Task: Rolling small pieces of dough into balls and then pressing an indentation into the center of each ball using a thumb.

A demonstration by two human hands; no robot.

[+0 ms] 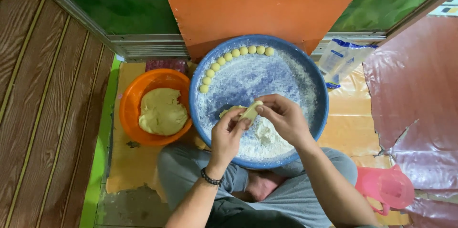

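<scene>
A small pale-yellow piece of dough is pinched between the closed fingertips of the left hand and the right hand, just above the floured inside of a wide round blue plastic basin. A curved row of small round dough balls is laid along the basin's far-left rim, and a heap of white flour is piled at its near side. A large lump of the same dough is held in a round orange plastic bowl just beside the basin on the left.

I see a floor covered with yellowish cardboard sheets. On it sit an orange bowl of dough, a large blue floured tray, a plastic flour bag, a pink plastic jug and an upright orange board.
</scene>
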